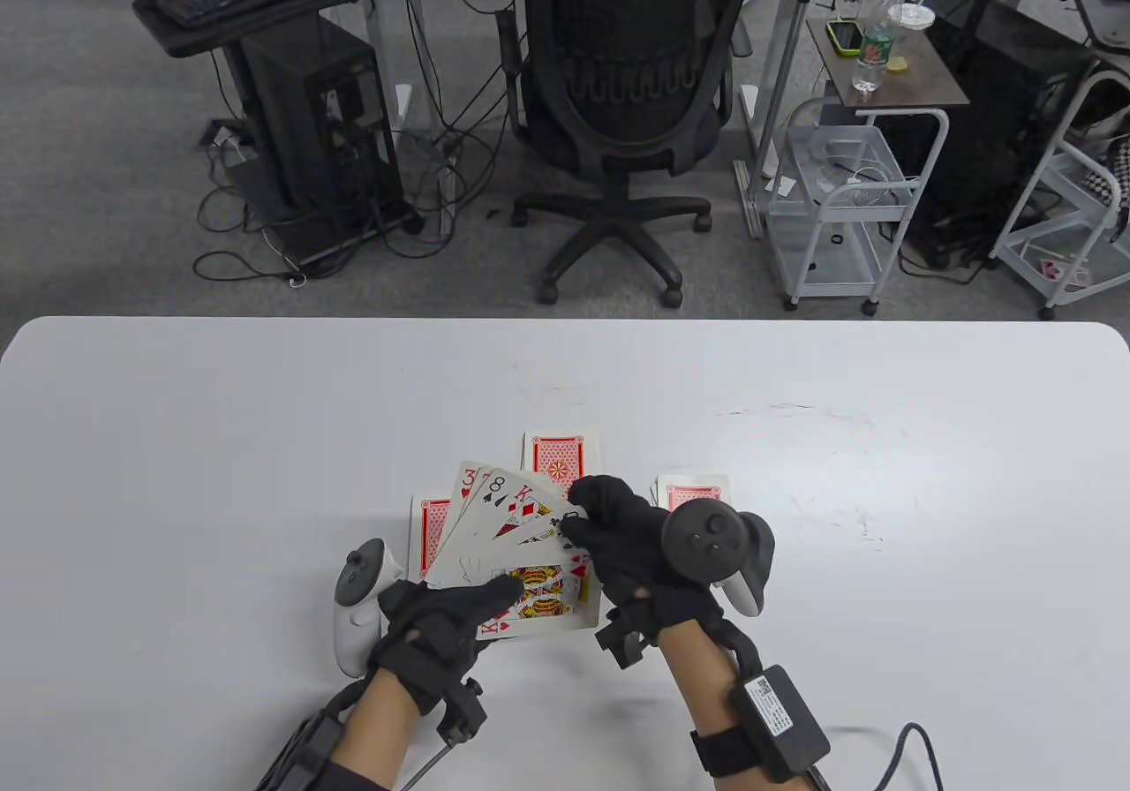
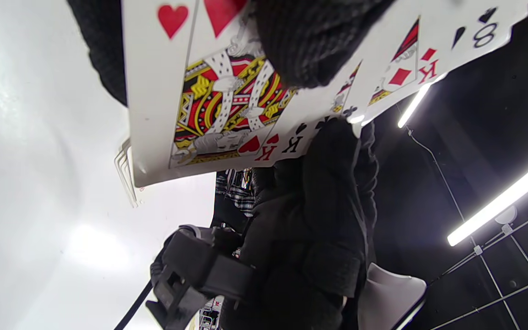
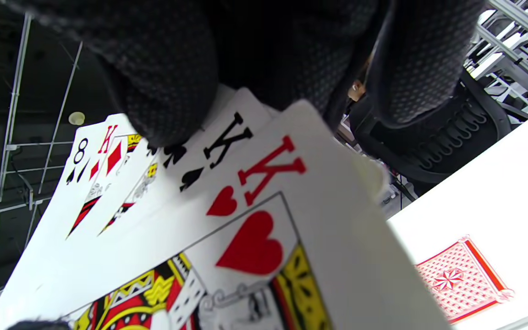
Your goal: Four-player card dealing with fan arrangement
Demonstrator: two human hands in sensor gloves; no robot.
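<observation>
Fanning step underway, judged late in the deal. L hand [image 1: 441, 628] grips fan of face-up cards [image 1: 516, 553] at its base, thumb across K of hearts [image 1: 543, 595], held above worktop [image 1: 177, 438]. R hand [image 1: 631, 539] pinches fan's upper edge. Next: spread evenly w/o dropping any. Counted: 6 indices visible in fan (3, 8, 4 kings); 3 face-down piles [image 1: 556, 455] on worktop behind it.

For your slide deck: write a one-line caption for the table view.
Both hands hold a face-up fan above a table; three face-down piles lie beyond.
</observation>
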